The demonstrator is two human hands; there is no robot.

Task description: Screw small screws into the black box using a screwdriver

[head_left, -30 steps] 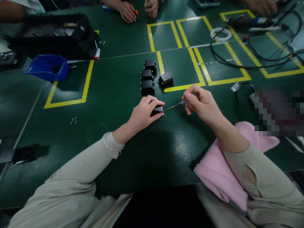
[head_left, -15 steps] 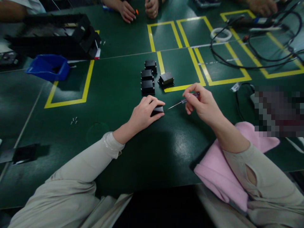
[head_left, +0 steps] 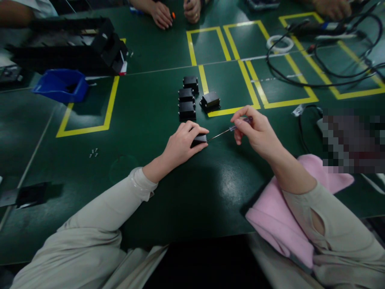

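Observation:
My left hand (head_left: 185, 142) is closed around a small black box (head_left: 199, 139) on the green table, fingers along its far side and thumb along its near side. In my right hand (head_left: 251, 126) is a screwdriver (head_left: 233, 128) with a clear handle, pinched between thumb and fingers. Its thin shaft slants down to the left, and the tip meets the right end of the box. Just beyond, several similar black boxes stand, among them a near one (head_left: 187, 109) in a column and one set apart (head_left: 210, 100) to the right.
Several small screws (head_left: 94, 153) lie to the left. A blue bin (head_left: 63, 86) sits before a long black housing (head_left: 69, 46). Pink cloth (head_left: 279, 216) lies under my right forearm. Black cables (head_left: 315, 80) loop at the far right. Another person's hands (head_left: 162, 15) rest across the table.
Almost nothing differs. My right hand and the screwdriver handle have shifted very slightly, while my left hand and the box stay in place.

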